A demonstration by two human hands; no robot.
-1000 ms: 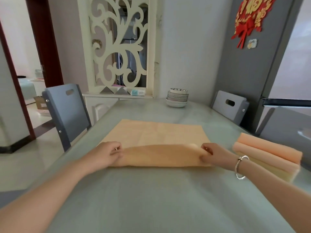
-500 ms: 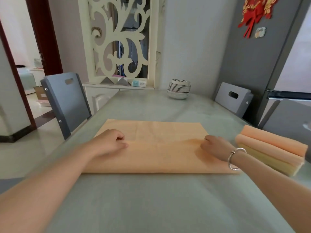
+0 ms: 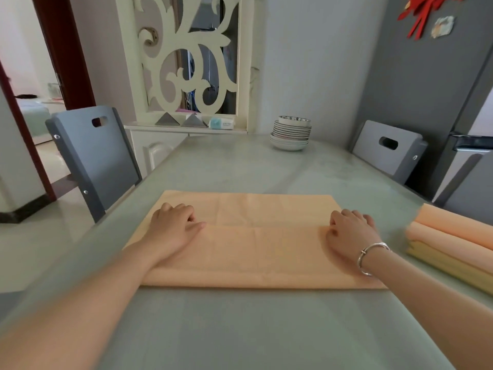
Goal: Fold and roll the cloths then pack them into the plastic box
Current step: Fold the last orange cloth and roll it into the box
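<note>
An orange cloth (image 3: 256, 252) lies flat on the table, its near part folded over away from me so the flap's edge runs across the middle. My left hand (image 3: 173, 228) sits on the left end of that edge with curled fingers and the thumb pinching the flap. At the right end, my right hand (image 3: 349, 233), with a silver bracelet on the wrist, holds the same edge with its fingers bent. Two orange rolled cloths (image 3: 453, 233) lie on a yellow cloth (image 3: 448, 268) at the right. No plastic box is in view.
The grey-green table (image 3: 240, 329) stretches ahead. A stack of bowls and plates (image 3: 291, 133) stands at its far end. Grey chairs stand at the left (image 3: 90, 156) and far right (image 3: 386, 148). A fridge (image 3: 466, 161) is to the right.
Both hands carried the cloth's near edge forward and laid it down across the middle, making a fold. Since half a second ago the hands have barely moved.
</note>
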